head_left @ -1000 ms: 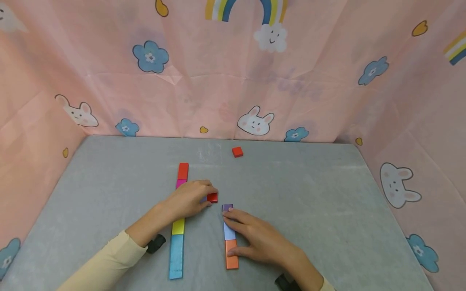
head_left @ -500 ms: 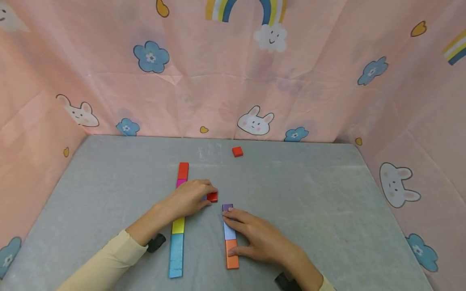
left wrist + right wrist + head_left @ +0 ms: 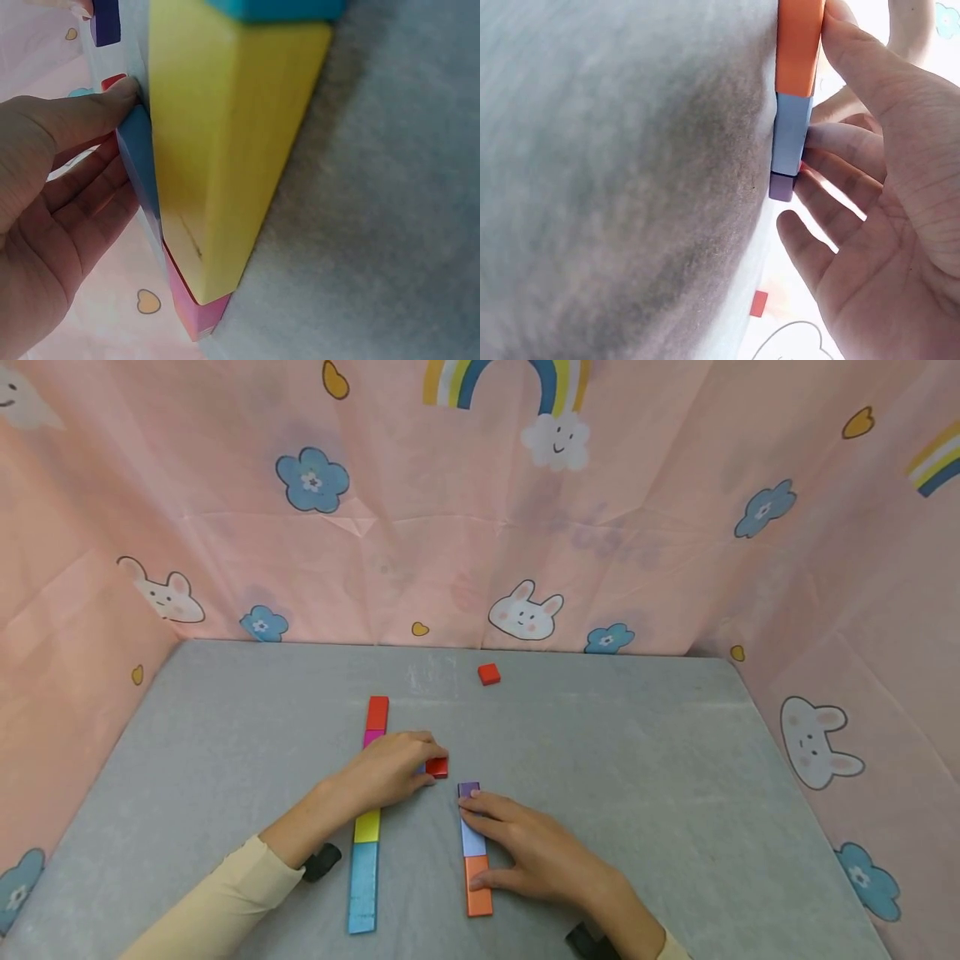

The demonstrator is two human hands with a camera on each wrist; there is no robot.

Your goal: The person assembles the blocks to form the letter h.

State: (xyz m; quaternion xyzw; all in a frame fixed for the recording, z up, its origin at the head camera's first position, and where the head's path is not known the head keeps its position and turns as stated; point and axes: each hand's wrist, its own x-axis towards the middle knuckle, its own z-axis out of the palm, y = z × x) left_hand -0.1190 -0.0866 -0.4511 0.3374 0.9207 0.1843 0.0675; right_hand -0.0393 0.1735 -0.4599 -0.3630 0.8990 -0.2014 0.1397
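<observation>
A straight row of flat coloured blocks lies left of centre in the head view: red point(image 3: 377, 712), magenta point(image 3: 373, 737), yellow point(image 3: 367, 827) and a long cyan block point(image 3: 363, 889). My left hand point(image 3: 390, 768) reaches over this row, hiding its middle. Its thumb and fingers pinch around the join of a small red block point(image 3: 437, 768) and a blue block point(image 3: 139, 154), mostly covered. To the right, a second row has a purple block point(image 3: 469, 788), a light blue block point(image 3: 473, 841) and an orange block point(image 3: 478, 902). Extended fingers of my right hand point(image 3: 536, 852) rest along it, thumb on the orange.
One loose red block point(image 3: 489, 674) lies near the back edge of the grey table point(image 3: 637, 777). Pink patterned cloth point(image 3: 450, 527) stands along the back and both sides. Each wrist carries a small black camera point(image 3: 322, 862).
</observation>
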